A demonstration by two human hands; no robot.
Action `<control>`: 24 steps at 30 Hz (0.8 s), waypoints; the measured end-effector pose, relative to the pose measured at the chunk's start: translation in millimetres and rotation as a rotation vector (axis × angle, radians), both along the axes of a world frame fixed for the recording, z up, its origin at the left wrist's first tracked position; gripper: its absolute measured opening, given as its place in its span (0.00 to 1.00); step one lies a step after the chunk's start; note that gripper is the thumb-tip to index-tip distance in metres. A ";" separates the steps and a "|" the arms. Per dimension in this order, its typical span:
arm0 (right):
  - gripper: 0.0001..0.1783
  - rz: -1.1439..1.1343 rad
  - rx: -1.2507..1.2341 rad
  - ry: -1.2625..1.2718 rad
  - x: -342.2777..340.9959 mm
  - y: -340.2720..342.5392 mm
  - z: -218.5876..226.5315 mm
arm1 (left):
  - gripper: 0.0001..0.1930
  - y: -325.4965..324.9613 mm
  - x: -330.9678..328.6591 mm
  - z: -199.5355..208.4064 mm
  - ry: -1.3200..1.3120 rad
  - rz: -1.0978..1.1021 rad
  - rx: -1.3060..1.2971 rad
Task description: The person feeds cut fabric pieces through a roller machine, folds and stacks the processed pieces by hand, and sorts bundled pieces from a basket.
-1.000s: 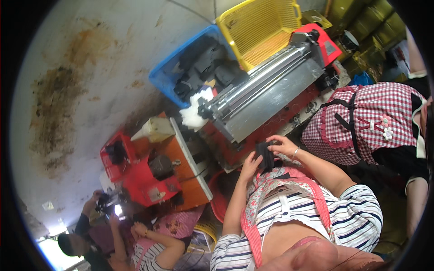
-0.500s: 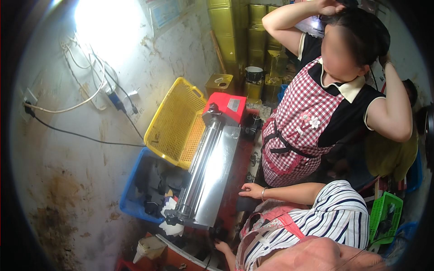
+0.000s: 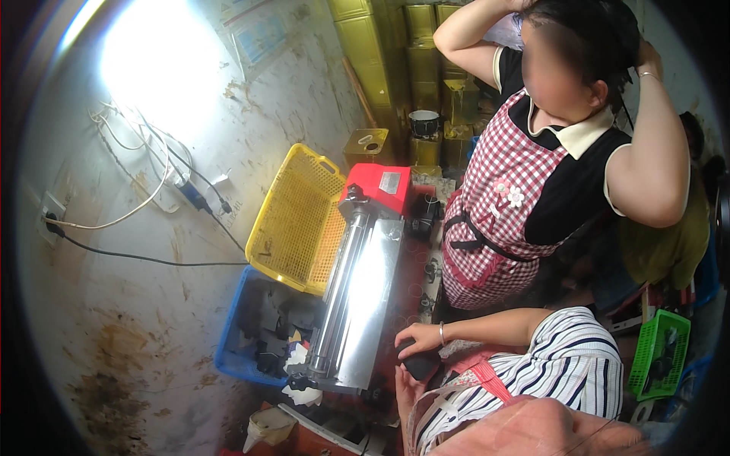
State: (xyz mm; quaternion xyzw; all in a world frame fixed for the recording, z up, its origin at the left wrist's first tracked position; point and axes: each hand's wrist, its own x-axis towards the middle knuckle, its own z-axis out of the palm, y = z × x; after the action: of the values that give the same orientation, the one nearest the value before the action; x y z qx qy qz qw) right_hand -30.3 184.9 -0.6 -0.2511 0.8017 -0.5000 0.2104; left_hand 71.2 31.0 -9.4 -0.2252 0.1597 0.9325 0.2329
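Note:
My right hand [image 3: 419,339], with a bangle at the wrist, has its fingers curled over a soft-looking black piece [image 3: 420,366]; its exact kind does not show. Just below, my left hand [image 3: 409,389] is raised beside the same piece with its fingers fairly straight. They appear to be at its lower edge, but I cannot tell if they touch it. To the left of both hands is a roller machine [image 3: 363,285] with a red end housing, long metal rollers and a shiny sloping plate.
Behind the machine a yellow basket [image 3: 283,209] leans over a blue crate [image 3: 232,327] of dark scraps. Across from me, a person in a checked apron [image 3: 487,201] has both arms raised to the head. A green basket [image 3: 660,353] is at right; cables [image 3: 152,264] run along the wall.
My left hand has come up from the dark area below the machine to beside the black piece. My right hand's fingers have curled over the piece. The view has shifted slightly.

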 end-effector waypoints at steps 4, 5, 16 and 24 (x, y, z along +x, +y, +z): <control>0.22 0.045 -0.098 -0.072 2.5 -2.7 -10.1 | 0.22 -3.6 3.3 -18.3 0.104 -0.131 -0.083; 0.22 0.028 -0.146 -0.116 2.8 -4.9 -12.6 | 0.22 -5.1 4.0 -25.5 0.125 -0.132 -0.117; 0.18 -0.305 -0.050 0.753 13.3 -23.8 -33.2 | 0.13 -30.8 -9.0 -52.7 0.468 0.046 -1.139; 0.15 -0.062 -0.235 0.317 20.9 -14.9 -12.4 | 0.14 -16.4 -15.4 -15.4 0.553 0.129 -1.286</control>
State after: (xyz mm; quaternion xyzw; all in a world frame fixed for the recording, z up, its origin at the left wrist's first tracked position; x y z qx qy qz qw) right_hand -9.4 170.0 -13.0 -0.3248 0.7683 -0.5504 0.0354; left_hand 55.9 14.6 -24.8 -0.0821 0.7190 0.6882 -0.0514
